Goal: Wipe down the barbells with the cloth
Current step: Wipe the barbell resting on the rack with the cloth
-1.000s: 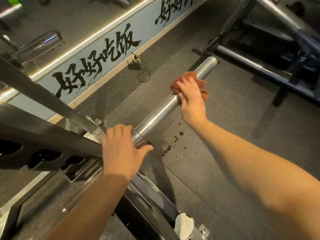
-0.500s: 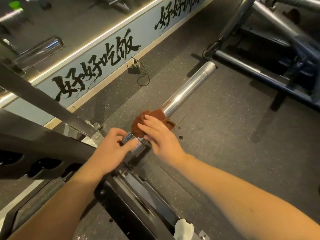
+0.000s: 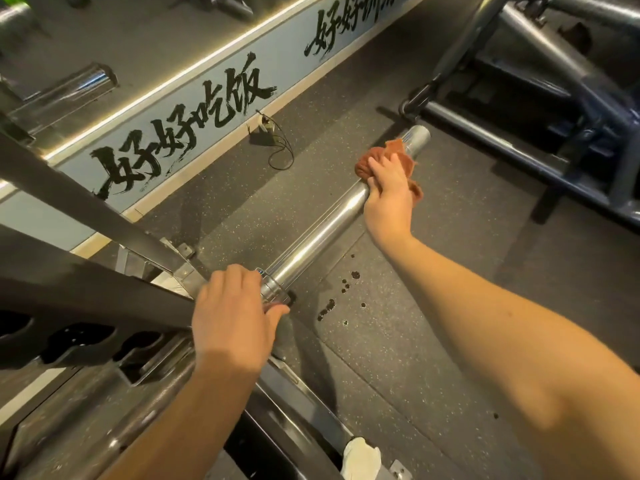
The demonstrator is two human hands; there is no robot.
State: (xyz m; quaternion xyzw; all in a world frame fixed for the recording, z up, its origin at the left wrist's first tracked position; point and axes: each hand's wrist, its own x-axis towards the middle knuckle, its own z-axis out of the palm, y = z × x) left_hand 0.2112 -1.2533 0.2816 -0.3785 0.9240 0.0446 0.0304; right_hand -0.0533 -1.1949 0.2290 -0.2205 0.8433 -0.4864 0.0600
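Wraps right grip [image 3: 388, 199] over bunched cloth [image 3: 370, 162], pressing it onto barbell [image 3: 322, 233] near its far end. Clamps left grip [image 3: 235, 320] round barbell's near collar. Looks like heavy, stiff, slick steel; cloth soft. Best steadied at collar.

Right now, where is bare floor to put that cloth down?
Bare floor: between the barbell sleeve and the wall banner, and right of the sleeve toward the grey machine frame. Crowded: the rack by the left hand.
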